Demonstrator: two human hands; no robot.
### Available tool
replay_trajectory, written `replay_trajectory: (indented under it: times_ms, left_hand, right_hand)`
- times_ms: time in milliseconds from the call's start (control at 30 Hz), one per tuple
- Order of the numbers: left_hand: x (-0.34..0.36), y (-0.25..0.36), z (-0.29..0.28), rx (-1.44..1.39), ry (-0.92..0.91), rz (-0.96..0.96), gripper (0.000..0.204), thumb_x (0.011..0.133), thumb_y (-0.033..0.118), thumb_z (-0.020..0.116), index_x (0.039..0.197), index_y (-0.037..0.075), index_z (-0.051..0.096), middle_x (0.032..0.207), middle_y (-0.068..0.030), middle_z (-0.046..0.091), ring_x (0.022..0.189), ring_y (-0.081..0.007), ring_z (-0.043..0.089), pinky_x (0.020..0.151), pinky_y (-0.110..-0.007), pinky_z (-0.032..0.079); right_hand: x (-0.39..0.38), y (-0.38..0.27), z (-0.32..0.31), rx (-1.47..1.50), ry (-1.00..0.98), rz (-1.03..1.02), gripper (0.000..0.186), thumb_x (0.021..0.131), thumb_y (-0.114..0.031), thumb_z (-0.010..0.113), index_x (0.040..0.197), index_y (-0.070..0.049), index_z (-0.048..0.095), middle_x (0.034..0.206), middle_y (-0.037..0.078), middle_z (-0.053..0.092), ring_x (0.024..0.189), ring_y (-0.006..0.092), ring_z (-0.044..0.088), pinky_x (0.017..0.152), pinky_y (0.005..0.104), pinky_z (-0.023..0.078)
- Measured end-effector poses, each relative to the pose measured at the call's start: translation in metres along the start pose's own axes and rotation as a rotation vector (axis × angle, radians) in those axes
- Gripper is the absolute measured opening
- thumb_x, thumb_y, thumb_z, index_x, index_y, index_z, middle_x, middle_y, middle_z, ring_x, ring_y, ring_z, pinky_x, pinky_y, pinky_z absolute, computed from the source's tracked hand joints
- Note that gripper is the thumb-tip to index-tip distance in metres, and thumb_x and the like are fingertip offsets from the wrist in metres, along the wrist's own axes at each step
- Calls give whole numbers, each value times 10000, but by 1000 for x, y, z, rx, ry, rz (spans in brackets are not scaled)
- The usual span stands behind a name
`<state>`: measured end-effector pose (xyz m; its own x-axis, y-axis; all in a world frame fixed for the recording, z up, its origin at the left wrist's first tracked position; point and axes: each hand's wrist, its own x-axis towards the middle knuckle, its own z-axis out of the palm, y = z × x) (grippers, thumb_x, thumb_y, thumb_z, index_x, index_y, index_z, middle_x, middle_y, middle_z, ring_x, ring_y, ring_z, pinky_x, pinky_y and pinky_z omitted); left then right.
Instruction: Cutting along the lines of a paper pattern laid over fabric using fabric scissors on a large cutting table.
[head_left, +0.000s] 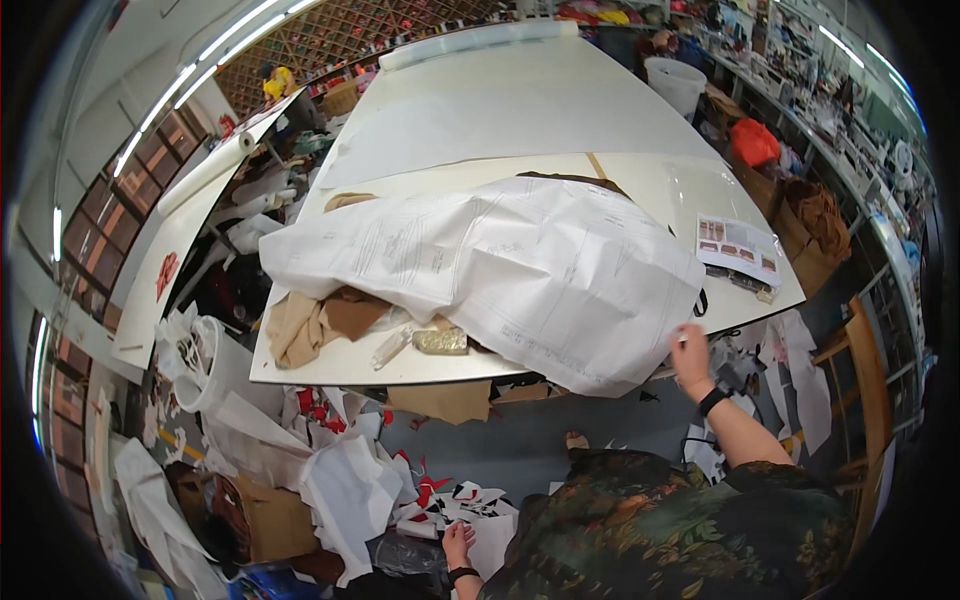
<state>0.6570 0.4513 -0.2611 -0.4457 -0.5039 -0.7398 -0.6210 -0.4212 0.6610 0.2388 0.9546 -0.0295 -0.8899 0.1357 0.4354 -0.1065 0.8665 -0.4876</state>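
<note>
A large creased white paper sheet (pixel 480 250) with faint printed lines lies across the near part of the white table. Its right side droops over the front edge. My right hand (pixel 688 355), with a dark band at the wrist, is beside that drooping corner. Its fingers are curled closed, and a tiny pale spot shows at the fingertips; what it is I cannot make out. Low by my body hangs my left hand (pixel 458 547), its fingers curled in, away from the table. Brown and tan fabric (pixel 300 330) pokes out from under the paper, near a shiny gold packet (pixel 440 342).
A printed picture sheet (pixel 738 245) lies on the table's right corner. Farther back a white sheet (pixel 480 120) covers the tabletop. A white bin (pixel 210 365) and cardboard box (pixel 265 515) stand left amid paper and red scraps. A wooden chair (pixel 868 390) is at right.
</note>
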Motion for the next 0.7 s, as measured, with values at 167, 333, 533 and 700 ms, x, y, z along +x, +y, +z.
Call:
replay_trajectory:
  times_ms: [167,333,533,700]
  left_hand:
    - [32,79,16,-217,91,8,291,983,271,602,1161,41,580,1007,-128,697,846,-236,700,655,-347,557]
    - [35,219,56,-253,189,237,296,997,300,594,1185,72,604,945,-74,686,819,-186,681,664,-305,548]
    - [45,398,127,-150,112,351,363,992,363,599,1227,86,581,1102,-81,650,935,-196,665,748,-315,540]
    - [101,503,176,-210,181,556,646,971,497,584,1423,78,390,1352,-139,497,1239,-282,511,974,-393,453]
  right_hand:
    - [79,121,30,392,124,658,399,977,-363,592,1113,12,588,1035,131,643,959,251,618,833,383,485]
    - [120,113,39,1074,-254,966,545,999,-544,486,1261,-73,571,1125,66,661,1028,184,633,848,372,505]
    - [141,92,51,1343,-99,1004,409,990,-324,603,1263,-21,579,1205,89,655,1093,218,630,925,361,504]
    - [202,18,-4,1111,53,657,414,928,-124,650,1308,13,558,1200,74,655,1084,179,610,977,314,455]
